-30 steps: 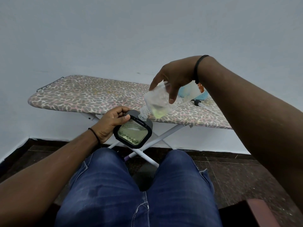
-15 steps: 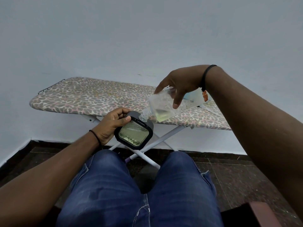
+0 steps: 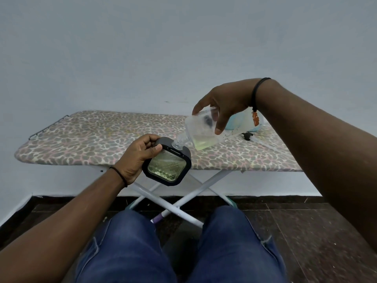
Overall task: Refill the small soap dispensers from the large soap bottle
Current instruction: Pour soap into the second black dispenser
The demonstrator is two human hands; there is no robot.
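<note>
A home room: ironing board [image 3: 102,139] against a plain wall [image 3: 183,48].

One head cam, looks fwd + down, close over ironing board [image 3: 114,139] and lap

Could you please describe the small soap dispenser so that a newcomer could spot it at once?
Find the leopard-print ironing board. Just before its front edge, the left hand grips the dispenser: a squarish black frame around a greenish window, unlike the clear bottle tipped into it.

Leopard-print ironing board [image 3: 102,139], black-framed dispenser [image 3: 167,168], pale green soap [image 3: 204,144], blue jeans [image 3: 132,252].
</note>
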